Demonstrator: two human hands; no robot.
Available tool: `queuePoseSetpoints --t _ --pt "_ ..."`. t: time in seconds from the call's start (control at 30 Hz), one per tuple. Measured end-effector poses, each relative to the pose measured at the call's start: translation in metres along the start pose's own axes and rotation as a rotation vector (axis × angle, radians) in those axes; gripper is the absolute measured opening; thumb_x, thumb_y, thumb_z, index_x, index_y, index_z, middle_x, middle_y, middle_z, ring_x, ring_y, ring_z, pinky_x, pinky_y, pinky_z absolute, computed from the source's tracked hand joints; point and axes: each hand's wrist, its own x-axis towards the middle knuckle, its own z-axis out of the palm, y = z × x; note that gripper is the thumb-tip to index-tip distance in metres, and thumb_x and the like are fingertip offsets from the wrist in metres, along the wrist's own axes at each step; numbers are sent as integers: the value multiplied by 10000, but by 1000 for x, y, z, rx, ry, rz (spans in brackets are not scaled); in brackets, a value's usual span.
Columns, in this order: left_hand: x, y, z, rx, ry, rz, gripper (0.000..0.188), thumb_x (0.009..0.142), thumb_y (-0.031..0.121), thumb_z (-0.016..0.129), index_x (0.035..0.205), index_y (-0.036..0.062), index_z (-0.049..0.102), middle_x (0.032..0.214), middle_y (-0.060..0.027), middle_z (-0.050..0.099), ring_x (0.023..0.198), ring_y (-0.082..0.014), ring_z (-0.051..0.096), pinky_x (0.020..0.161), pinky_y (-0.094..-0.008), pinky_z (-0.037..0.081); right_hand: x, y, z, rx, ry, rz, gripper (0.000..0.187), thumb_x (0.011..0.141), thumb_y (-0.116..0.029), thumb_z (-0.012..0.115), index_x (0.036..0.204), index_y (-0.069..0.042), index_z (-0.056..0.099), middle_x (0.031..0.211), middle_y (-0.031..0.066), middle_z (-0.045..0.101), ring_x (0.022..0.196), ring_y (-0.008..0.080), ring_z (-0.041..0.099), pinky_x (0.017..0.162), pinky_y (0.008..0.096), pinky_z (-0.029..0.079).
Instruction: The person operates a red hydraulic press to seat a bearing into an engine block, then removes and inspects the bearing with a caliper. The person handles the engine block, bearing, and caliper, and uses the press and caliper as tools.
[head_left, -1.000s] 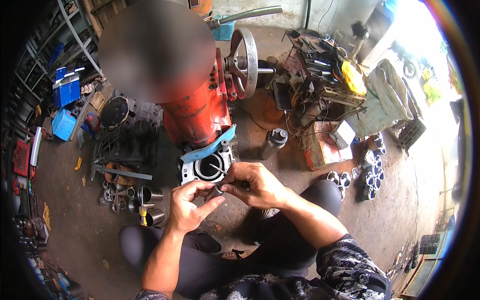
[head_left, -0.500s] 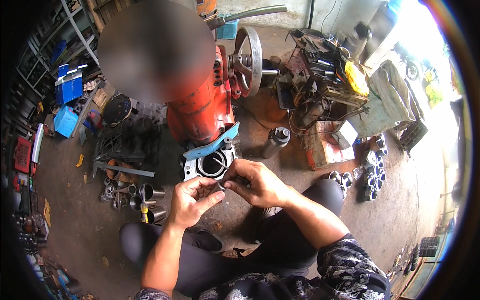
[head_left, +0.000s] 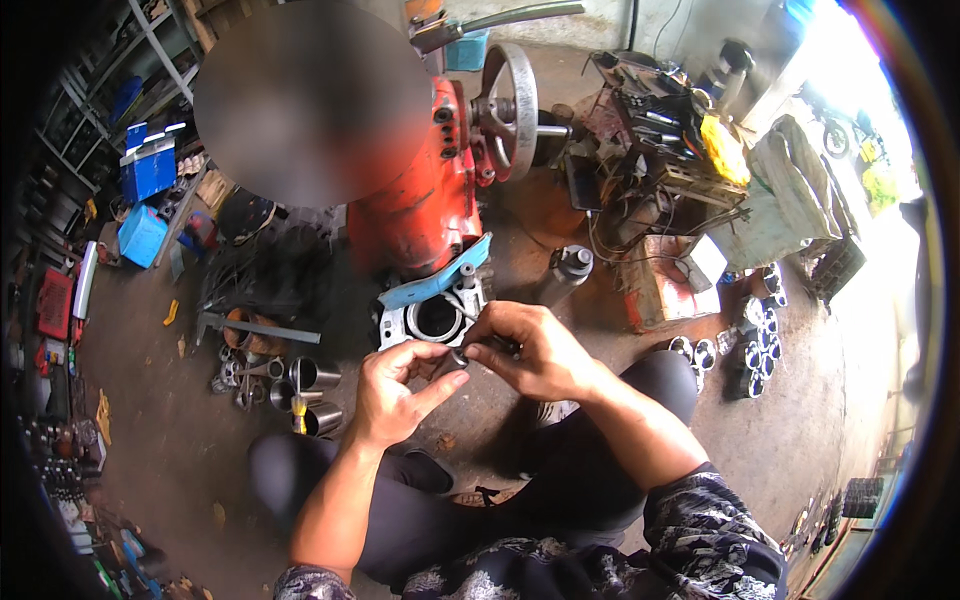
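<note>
My left hand (head_left: 390, 395) is closed around a small dark metal cylinder (head_left: 452, 362), pinched between thumb and fingers. My right hand (head_left: 535, 350) meets it from the other side, its fingertips against the cylinder's end. A slim metal rod-like tool (head_left: 466, 311) pokes out past the right fingers; most of it is hidden in that hand. Just beyond both hands sits a pale metal engine cylinder block (head_left: 392, 328) with a round bore, under the red machine (head_left: 415, 225). A blue cloth or strip (head_left: 435, 281) lies between machine and block.
The red machine carries a large handwheel (head_left: 522, 112). A grey bottle (head_left: 568, 270) stands to the right of the block. Cylinder sleeves (head_left: 318, 374) and a yellow-handled brush (head_left: 299, 412) lie at left. A cluttered tool bench (head_left: 655, 125) and a worn box (head_left: 665, 295) are at right.
The whole view has shifted slightly, so things appear a little farther right. Both hands stay together on the small cylinder, and the rod in my right hand shows less now.
</note>
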Motion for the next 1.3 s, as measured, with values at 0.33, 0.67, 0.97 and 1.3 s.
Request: queuePoseSetpoints --t 0.33,0.67,0.97,1.3 --pt "5 0 -2 -367 18 -142 227 943 72 723 1104 -1 582 967 -122 719 796 -192 725 715 -319 602 2 -3 3 337 30 388 237 988 -186 695 1120 8 730 786 14 668 651 66 553 594 264 480" --pt "5 -2 -2 -483 117 -178 202 943 42 721 1068 7 567 968 -107 712 851 -179 727 752 -288 591 -4 4 21 299 75 306 216 868 -110 809 1010 -1 687 794 10 674 746 51 554 684 260 480" --pt "5 -6 2 -411 186 -138 199 923 32 747 1039 15 586 965 -80 718 857 -103 681 792 -248 555 -6 -6 27 188 -46 300 399 856 -169 853 1140 21 647 862 10 660 763 41 559 679 227 476" --pt "4 -13 8 -440 228 -107 233 916 17 749 1072 8 576 949 -63 704 856 -93 672 772 -247 558 -12 13 55 379 65 366 321 886 -295 813 968 -5 703 720 26 579 676 101 496 610 302 433"
